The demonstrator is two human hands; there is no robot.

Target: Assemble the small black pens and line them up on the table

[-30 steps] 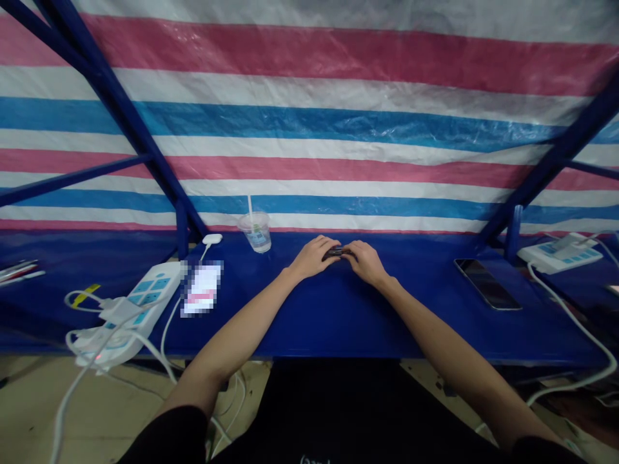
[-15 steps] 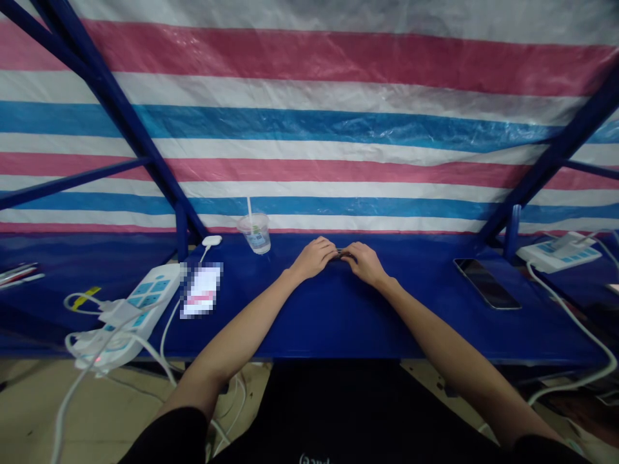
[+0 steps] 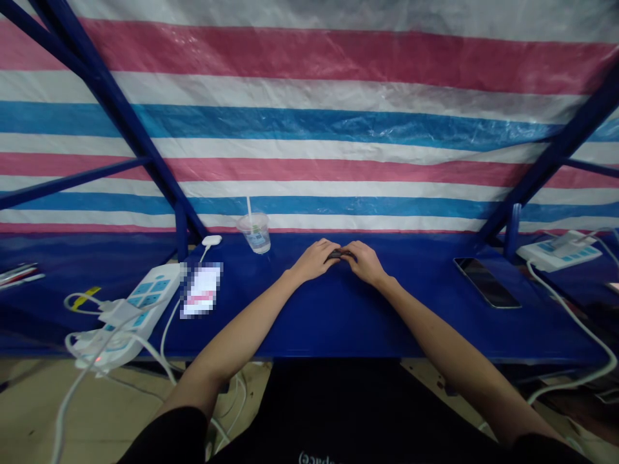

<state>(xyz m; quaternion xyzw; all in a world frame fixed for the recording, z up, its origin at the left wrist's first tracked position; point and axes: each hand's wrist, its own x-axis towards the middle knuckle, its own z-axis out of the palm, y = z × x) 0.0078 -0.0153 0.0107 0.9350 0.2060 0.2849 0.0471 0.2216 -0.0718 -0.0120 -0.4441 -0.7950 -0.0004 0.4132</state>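
Note:
Both hands meet over the far middle of the blue table [image 3: 333, 322]. Between their fingers is a small, dark brown, narrow object [image 3: 340, 254]; its kind cannot be made out. My left hand [image 3: 315, 260] has its fingers bent round the left end of it. At the right end, my right hand [image 3: 362, 260] grips it with thumb and fingertips pressed together. Much of the object lies hidden behind the fingers. It is held at or just above the tabletop; which of the two I cannot tell.
A plastic cup [image 3: 256, 235] with a straw stands behind and left of my hands. Farther left are a blurred-out phone [image 3: 201, 291] and a white power strip [image 3: 149, 290] with cables. On the right lie a black phone [image 3: 486, 283] and another power strip [image 3: 556, 253]. Blue metal posts flank the table.
The dark object shows more between my fingers now, as both hands have turned slightly. My arms and the things on the table stay where they were.

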